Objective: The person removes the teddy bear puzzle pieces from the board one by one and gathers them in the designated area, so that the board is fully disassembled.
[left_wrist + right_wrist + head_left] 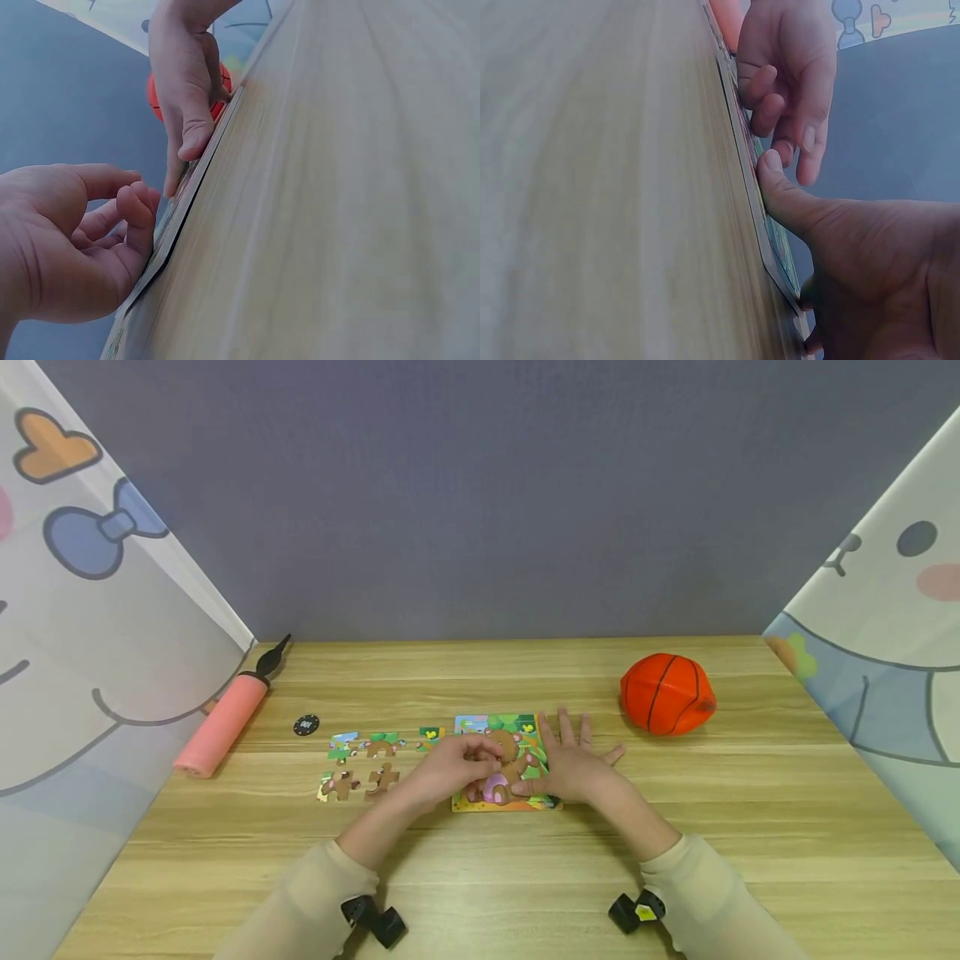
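A bear jigsaw puzzle (536, 805) in a flat tray lies on the table in front of me. Over its left part hovers my left hand (450, 768), fingers loosely bent, with nothing visible between thumb and fingertips. Fingers of that hand (67, 240) come close to the tray's edge in the left wrist view. My right hand (573, 772) lies across the puzzle's right edge with fingers spread. Its thumb (780, 184) rests on the picture. Left of the tray are loose jigsaw pieces (382, 780), several in number, one group partly behind my left hand.
A black round chip (306, 725) marked 100 lies beyond the loose pieces. Farther left is a pink hand pump (225, 722) with a black nozzle. A dented red ball (666, 695) with black lines sits at the right. A grey wall (495, 510) bounds the table's back.
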### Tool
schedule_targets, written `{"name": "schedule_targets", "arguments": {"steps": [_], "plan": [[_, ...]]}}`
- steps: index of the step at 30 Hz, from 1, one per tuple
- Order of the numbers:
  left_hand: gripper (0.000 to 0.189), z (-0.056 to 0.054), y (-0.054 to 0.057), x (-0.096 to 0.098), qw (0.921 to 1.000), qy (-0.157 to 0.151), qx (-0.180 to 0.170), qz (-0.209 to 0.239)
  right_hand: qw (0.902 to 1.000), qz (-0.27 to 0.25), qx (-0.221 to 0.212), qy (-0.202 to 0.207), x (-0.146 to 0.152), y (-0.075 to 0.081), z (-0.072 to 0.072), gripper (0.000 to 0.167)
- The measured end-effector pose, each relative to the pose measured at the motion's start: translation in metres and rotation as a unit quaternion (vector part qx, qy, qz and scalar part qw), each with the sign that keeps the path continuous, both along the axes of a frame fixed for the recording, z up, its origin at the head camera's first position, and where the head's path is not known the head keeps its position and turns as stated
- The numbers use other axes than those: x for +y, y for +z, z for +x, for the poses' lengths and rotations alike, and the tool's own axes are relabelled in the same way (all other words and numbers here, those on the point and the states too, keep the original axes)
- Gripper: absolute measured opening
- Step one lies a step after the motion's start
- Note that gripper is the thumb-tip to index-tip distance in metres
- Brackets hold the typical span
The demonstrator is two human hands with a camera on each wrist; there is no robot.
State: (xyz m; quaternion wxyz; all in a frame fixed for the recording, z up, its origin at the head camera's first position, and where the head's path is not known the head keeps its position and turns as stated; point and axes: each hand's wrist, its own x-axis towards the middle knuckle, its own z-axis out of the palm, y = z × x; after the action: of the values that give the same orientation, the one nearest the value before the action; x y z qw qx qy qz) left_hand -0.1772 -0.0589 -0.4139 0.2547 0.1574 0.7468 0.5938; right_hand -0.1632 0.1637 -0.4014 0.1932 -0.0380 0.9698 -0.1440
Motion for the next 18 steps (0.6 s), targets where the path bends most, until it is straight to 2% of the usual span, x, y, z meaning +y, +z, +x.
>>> {"name": "schedule_targets", "arguments": {"steps": [9,18], "plan": [[0.025,-0.005,-0.004,0.013,0.9998,0.000,-0.019,0.007,1.0000,-0.003,0.008,0.000,0.000,0.000,0.000,0.131],[0.045,-0.006,-0.002,0.020,0.9997,-0.013,-0.018,-0.009,0.9999,-0.007,0.009,0.000,0.001,0.000,0.001,0.131]]}}
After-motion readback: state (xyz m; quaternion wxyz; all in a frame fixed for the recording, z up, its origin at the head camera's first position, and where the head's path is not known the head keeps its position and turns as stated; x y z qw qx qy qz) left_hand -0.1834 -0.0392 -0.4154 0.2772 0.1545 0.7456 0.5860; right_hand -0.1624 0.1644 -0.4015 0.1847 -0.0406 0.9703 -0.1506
